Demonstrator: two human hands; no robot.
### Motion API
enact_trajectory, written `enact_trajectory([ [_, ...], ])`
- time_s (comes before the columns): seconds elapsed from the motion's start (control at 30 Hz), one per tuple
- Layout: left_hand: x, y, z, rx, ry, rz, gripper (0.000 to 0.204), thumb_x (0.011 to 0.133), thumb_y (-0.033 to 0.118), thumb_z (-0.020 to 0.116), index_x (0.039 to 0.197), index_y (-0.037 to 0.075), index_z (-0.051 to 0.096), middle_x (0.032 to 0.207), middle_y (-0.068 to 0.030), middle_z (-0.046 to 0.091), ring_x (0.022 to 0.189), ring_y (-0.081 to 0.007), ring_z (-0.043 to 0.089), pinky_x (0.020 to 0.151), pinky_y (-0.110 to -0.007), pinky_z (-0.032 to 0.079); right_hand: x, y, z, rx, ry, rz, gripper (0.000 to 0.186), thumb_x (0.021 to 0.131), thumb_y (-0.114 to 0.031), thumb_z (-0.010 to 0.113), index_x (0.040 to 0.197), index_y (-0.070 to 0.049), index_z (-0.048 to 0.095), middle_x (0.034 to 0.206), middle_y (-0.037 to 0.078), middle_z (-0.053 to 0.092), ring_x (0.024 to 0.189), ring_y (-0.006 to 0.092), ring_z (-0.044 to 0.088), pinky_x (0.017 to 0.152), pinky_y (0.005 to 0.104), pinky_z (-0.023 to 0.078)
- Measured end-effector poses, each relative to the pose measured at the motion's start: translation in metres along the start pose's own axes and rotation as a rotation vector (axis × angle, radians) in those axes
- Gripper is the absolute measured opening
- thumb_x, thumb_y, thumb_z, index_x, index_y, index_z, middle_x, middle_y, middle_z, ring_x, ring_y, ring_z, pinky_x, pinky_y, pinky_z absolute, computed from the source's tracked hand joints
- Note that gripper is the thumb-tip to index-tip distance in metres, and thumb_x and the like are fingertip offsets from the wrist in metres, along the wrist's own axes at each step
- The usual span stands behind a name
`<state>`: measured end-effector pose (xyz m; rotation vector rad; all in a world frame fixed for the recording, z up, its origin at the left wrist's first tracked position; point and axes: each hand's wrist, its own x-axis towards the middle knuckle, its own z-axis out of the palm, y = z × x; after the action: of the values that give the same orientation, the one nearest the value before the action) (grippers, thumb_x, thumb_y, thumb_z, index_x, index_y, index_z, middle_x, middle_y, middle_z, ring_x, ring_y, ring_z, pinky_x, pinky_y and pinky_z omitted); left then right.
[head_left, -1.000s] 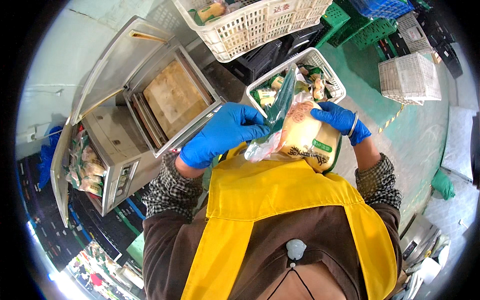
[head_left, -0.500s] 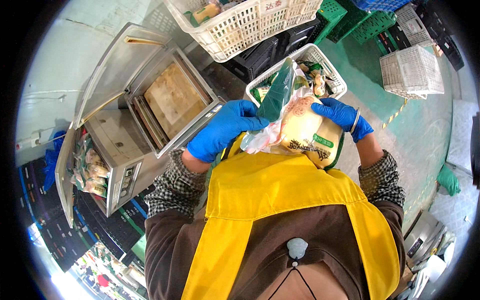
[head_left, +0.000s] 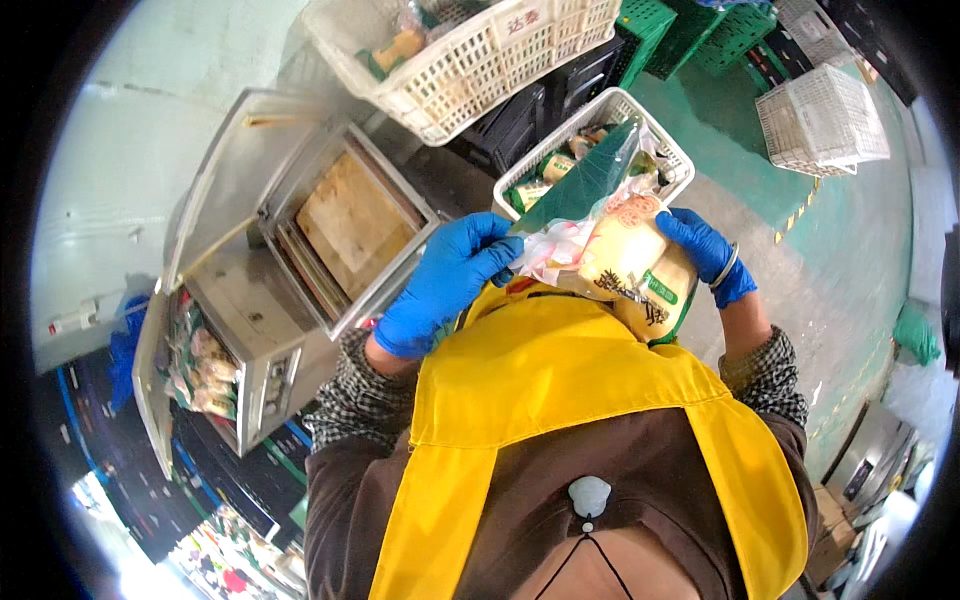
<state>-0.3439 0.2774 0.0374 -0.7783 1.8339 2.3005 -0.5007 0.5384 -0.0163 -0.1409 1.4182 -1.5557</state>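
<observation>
My left hand [head_left: 450, 280], in a blue glove, pinches the open end of a clear and green plastic bag [head_left: 578, 180] with crinkled pink-white film. My right hand [head_left: 710, 260], gloved in blue, grips the right side of a pale yellow printed food package [head_left: 620, 255] inside it. A second similar package [head_left: 660, 300] lies against it at the lower right. Both are held above my yellow apron [head_left: 560, 370]. Just beyond my hands is a small white crate [head_left: 508, 198] of similar green and yellow packages, partly hidden by the bag.
A steel machine [head_left: 250, 315] with raised lid [head_left: 210, 170] stands at the left, packages [head_left: 205, 375] in its side opening. A large white crate [head_left: 470, 90] sits on black crates [head_left: 505, 120] ahead. Green crates [head_left: 725, 45] stand behind; a white crate [head_left: 825, 120] is on the floor at right.
The view has shifted slightly. The bag's upper flap leans more to the right, and my right hand with the packages sits a little further right. Both hands keep their grips.
</observation>
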Motion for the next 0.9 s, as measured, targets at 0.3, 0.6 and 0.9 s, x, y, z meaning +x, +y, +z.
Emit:
enact_trajectory([
  [0.3, 0.061, 0.086, 0.081, 0.351, -0.035, 0.484, 0.012, 0.078, 0.007, 0.066, 0.083, -0.002, 0.06, 0.072, -0.0034, 0.061, 0.063, -0.0068, 0.054, 0.057, -0.02, 0.044, -0.028, -0.002, -0.029, 0.345, 0.247, -0.38, 0.043, 0.084, -0.03, 0.058, 0.109, 0.005, 0.054, 0.1, 0.01, 0.061, 0.086, 0.0158, 0.059, 0.078, 0.0265, 0.048],
  [0.6, 0.13, 0.13, 0.166, 0.345, -0.27, 0.686, 0.007, 0.079, 0.003, 0.064, 0.084, -0.001, 0.062, 0.075, -0.0026, 0.062, 0.067, -0.0064, 0.053, 0.064, -0.02, 0.044, -0.039, -0.016, -0.05, 0.753, 0.281, -0.579, 0.049, 0.084, -0.031, 0.058, 0.12, -0.001, 0.046, 0.11, 0.013, 0.057, 0.095, 0.0221, 0.059, 0.084, 0.0336, 0.048],
  [0.9, 0.2, 0.166, 0.254, 0.187, -0.52, 0.663, 0.006, 0.077, 0.004, 0.066, 0.079, 0.001, 0.061, 0.073, -0.0018, 0.061, 0.064, -0.0064, 0.052, 0.058, -0.019, 0.042, -0.06, -0.057, -0.063, 0.849, 0.582, -0.738, 0.047, 0.085, -0.039, 0.055, 0.115, -0.003, 0.052, 0.104, 0.013, 0.061, 0.086, 0.021, 0.062, 0.075, 0.0303, 0.051],
])
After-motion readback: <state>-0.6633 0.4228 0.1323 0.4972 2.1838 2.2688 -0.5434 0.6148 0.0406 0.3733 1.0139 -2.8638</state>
